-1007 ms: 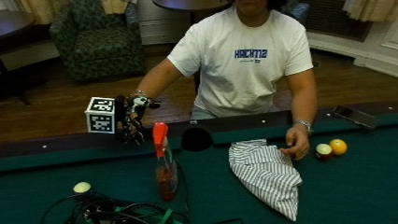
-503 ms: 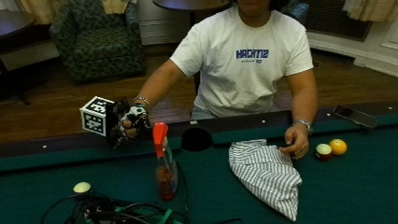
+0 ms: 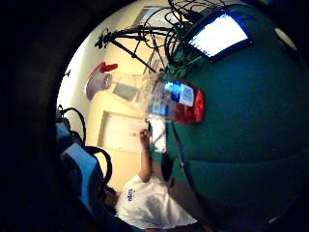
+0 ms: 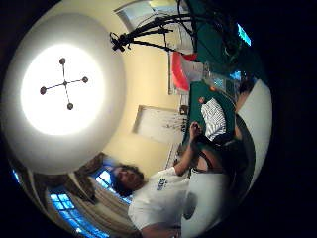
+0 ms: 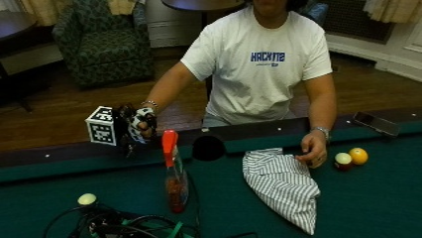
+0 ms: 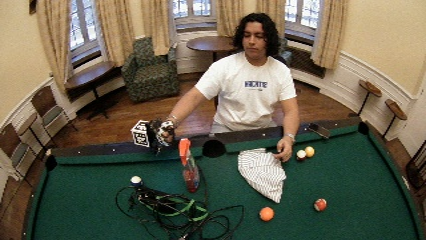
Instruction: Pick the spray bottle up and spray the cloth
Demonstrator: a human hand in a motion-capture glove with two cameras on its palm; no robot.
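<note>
Outside view: the spray bottle stands upright on the green felt of the pool table, near the rail on the person's side. It has a tall orange-red trigger head on a clear slim body, with reddish liquid low in the bottle. The gloved right hand hangs in the air above the rail, just beside the bottle's head and apart from it; its fingers look loosely curled and hold nothing. The striped cloth lies crumpled on the felt well to the side of the bottle, white with thin dark stripes, tapering to a point toward the camera. The bare left hand rests on the cloth's far edge. Two balls, one white and dark red, one yellow, sit touching just beyond that hand. A white ball lies beside a tangle of cables at the near edge.

Wide outside view: the bottle stands between the gloved hand and the cloth; an orange ball and a red-and-white ball lie further out on the felt.

Little-finger palm view: the bottle shows full length, red head, clear middle with a pale label, red liquid at its base on the felt.

Thumb palm view: the red head and the striped cloth show small on the table; the fingers are not visible here
</note>
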